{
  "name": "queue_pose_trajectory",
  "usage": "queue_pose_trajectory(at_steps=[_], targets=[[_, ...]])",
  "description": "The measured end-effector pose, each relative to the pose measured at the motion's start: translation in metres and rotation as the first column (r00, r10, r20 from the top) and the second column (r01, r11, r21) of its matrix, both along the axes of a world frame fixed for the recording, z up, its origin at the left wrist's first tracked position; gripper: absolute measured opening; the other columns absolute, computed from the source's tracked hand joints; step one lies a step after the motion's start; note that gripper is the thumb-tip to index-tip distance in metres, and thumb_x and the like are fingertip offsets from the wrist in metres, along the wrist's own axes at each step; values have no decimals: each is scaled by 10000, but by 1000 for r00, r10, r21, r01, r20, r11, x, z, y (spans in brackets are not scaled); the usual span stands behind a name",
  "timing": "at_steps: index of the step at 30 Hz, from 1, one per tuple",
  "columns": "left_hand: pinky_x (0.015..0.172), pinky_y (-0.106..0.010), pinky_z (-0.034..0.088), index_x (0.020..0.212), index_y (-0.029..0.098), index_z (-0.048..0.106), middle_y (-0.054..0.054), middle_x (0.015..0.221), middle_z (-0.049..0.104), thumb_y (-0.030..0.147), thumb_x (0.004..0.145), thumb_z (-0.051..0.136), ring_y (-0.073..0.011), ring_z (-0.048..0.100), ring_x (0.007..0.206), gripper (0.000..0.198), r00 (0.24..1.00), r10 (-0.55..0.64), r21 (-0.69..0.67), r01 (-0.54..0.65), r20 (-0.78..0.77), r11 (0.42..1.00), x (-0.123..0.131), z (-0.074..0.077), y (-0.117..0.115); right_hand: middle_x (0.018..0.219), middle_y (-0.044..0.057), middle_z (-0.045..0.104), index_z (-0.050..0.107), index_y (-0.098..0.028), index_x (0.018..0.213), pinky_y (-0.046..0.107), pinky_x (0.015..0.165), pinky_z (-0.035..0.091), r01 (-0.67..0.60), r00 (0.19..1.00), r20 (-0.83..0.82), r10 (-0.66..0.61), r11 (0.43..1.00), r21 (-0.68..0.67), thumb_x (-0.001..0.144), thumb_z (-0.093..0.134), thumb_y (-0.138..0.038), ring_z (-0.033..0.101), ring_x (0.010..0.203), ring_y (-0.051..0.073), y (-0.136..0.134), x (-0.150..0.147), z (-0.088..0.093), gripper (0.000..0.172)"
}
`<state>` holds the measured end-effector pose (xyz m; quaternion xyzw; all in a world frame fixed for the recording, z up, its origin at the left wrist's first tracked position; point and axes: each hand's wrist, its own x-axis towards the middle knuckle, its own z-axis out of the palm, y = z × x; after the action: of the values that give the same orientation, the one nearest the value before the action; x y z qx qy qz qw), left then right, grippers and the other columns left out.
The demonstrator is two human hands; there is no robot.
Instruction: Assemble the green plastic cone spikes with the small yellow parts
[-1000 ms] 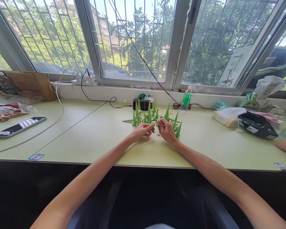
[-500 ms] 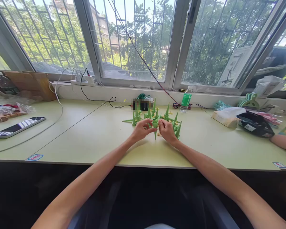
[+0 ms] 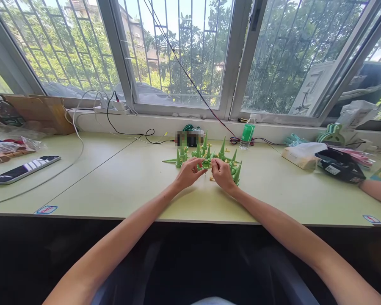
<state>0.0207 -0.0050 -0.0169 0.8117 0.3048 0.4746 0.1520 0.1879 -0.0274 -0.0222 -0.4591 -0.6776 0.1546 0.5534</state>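
Counter (image 3: pixel 114 178) nearest, pale and smooth, with small stickers (image 3: pixel 47 209) along the front edge. Just past that, left hand (image 3: pixel 188 174) and right hand (image 3: pixel 222 173) close together above the surface. Left fingers pinching a green cone (image 3: pixel 205 164), round mouth turned toward the camera, right between the two hands! Right fingers curled tight beside the rim; whether around anything small, cannot tell. Well off to the left, a phone (image 3: pixel 23 170) lying flat; far right, another person's forearm (image 3: pixel 377 192) beside a black item (image 3: pixel 339 165). Right behind the hands, a crowd of green spikes (image 3: pixel 222 149), most pointing up, yellow pieces (image 3: pixel 227 151) among them. Beyond, tissue box (image 3: pixel 301 156) to the right, green-labelled bottle (image 3: pixel 247 136) standing upright, small black device (image 3: pixel 193 140) partly pixelated. Farther back, white power strip (image 3: pixel 116 109), then barred windows (image 3: pixel 118 51), leafy trees (image 3: pixel 273 72) outside.
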Motion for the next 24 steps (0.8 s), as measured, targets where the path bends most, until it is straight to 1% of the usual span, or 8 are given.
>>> queue_pose_trajectory(at_steps=[3, 6, 8, 11, 14, 16, 20, 24], targets=[[473, -186, 395, 1079, 171, 616, -6, 804, 602, 428, 814, 642, -42, 452, 478, 370, 999, -6, -141, 12, 39, 990, 2, 2, -2, 546, -29, 467, 477, -208, 751, 249, 508, 314, 27, 999, -32, -26, 1000, 15, 967, 357, -476, 413, 475, 117, 0, 0, 0, 365], [382, -189, 317, 915, 150, 609, 7, 684, 565, 517, 866, 538, -44, 421, 400, 377, 984, -56, -380, 118, 170, 918, 2, 7, -4, 558, -28, 457, 461, -212, 753, 248, 506, 313, 43, 997, -64, -40, 998, 42, 970, 349, -490, 401, 483, 117, 0, 1, 0, 370], [346, -200, 280, 808, 132, 602, -5, 644, 546, 588, 872, 485, -53, 416, 378, 475, 961, -81, -515, 212, 265, 831, 2, 10, -5, 560, -30, 447, 448, -216, 751, 247, 501, 310, 24, 997, -75, -20, 998, 55, 970, 350, -489, 391, 480, 116, -1, 1, 0, 364], [347, -203, 292, 734, 101, 608, -49, 673, 571, 659, 843, 477, -64, 449, 410, 583, 937, -138, -672, 328, 322, 663, 2, 14, -6, 566, -34, 454, 455, -216, 764, 242, 506, 320, -34, 997, -61, 37, 998, 49, 969, 359, -479, 401, 479, 112, -3, 0, 2, 347], [348, -194, 287, 786, 92, 607, -82, 750, 608, 675, 821, 503, -66, 468, 438, 593, 911, -206, -769, 413, 358, 488, 2, 15, -8, 570, -36, 466, 469, -212, 773, 234, 511, 336, -84, 995, -41, 85, 996, 35, 968, 367, -467, 416, 480, 107, -6, -1, 1, 337], [353, -190, 300, 840, 102, 597, -79, 772, 611, 662, 811, 536, -70, 480, 454, 564, 898, -210, -795, 439, 386, 418, 2, 15, -9, 581, -33, 477, 472, -208, 769, 230, 512, 342, -98, 994, -35, 99, 995, 35, 966, 370, -463, 425, 488, 106, -6, -2, 1, 338], [376, -190, 346, 874, 122, 576, -73, 813, 606, 610, 804, 596, -72, 504, 490, 494, 889, -206, -793, 458, 409, 402, 0, 15, -8, 598, -26, 492, 479, -203, 759, 227, 522, 348, -102, 995, -16, 103, 994, 35, 964, 380, -462, 442, 508, 108, -4, -3, -1, 345], [380, -174, 336, 915, 130, 584, -54, 824, 582, 593, 807, 604, -61, 505, 514, 476, 888, -242, -759, 460, 392, 461, -3, 14, -9, 568, -33, 469, 476, -203, 741, 231, 524, 329, -87, 996, -5, 87, 996, 35, 967, 380, -445, 416, 496, 107, -3, -2, -2, 344]])
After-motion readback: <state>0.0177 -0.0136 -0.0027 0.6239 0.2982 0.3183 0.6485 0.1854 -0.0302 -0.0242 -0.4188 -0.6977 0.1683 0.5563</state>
